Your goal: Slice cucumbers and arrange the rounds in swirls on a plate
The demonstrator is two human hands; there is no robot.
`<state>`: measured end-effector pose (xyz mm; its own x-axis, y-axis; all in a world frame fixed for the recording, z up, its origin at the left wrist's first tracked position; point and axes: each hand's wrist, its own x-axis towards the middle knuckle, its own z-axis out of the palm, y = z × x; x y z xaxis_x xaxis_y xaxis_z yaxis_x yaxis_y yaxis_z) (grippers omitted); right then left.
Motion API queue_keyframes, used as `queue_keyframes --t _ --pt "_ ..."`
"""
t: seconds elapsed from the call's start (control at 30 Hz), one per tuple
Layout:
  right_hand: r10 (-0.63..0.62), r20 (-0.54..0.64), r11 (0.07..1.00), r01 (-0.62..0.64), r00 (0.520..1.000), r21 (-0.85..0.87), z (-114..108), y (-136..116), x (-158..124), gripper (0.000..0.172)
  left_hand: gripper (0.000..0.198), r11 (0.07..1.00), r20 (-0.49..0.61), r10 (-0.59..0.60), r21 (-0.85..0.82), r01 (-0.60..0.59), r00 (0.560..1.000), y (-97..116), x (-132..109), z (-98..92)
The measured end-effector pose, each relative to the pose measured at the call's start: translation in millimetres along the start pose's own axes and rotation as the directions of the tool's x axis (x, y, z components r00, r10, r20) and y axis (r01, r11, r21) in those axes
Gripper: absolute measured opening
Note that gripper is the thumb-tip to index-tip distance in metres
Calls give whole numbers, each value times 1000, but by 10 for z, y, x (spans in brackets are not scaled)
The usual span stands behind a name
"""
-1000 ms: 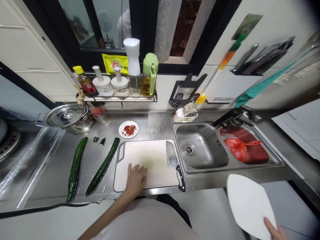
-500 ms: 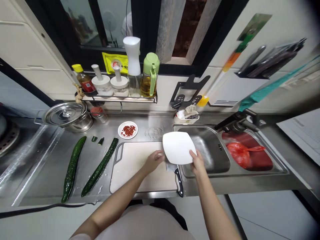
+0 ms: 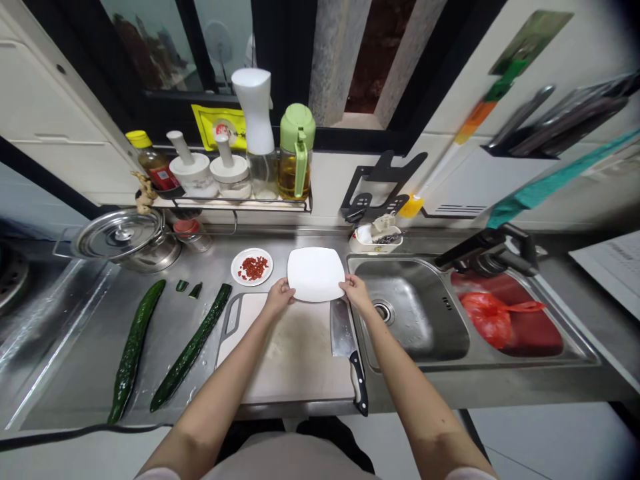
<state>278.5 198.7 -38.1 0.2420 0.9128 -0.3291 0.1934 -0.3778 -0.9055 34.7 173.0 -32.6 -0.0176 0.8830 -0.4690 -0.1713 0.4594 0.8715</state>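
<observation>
A white square plate point(image 3: 316, 273) is held level by both hands at the far edge of the cutting board point(image 3: 295, 360). My left hand point(image 3: 280, 297) grips its near left corner, and my right hand point(image 3: 355, 291) pinches its near right corner. Beneath my right hand, a cleaver-like kitchen knife point(image 3: 344, 337) lies along the board's right side, its black handle toward me. Left of the plate sits a small white dish point(image 3: 252, 267) of chopped red pieces. Two cucumbers point(image 3: 193, 350) lie left of the board, with two cut cucumber ends point(image 3: 195, 290) beyond them.
A double sink point(image 3: 415, 313) is on the right, with a red plastic bag point(image 3: 485, 320) in its far basin. A lidded steel pot point(image 3: 125, 240) stands at the back left. Above the counter, a rack point(image 3: 240, 205) carries seasoning jars and an oil bottle point(image 3: 296, 153).
The plate has moved left, from beside the sink to over the board's far edge, and has levelled. My left hand, free before, now holds its left corner.
</observation>
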Motion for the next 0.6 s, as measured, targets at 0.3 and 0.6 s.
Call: queue_keyframes --t 0.3,0.6 --pt "-152 110 854 187 982 -485 245 -27 279 12 20 985 -71 31 169 -18 997 0 291 -213" --pt "-113 138 711 177 984 -680 313 -65 288 12 11 933 -101 64 358 -24 993 -28 368 -246"
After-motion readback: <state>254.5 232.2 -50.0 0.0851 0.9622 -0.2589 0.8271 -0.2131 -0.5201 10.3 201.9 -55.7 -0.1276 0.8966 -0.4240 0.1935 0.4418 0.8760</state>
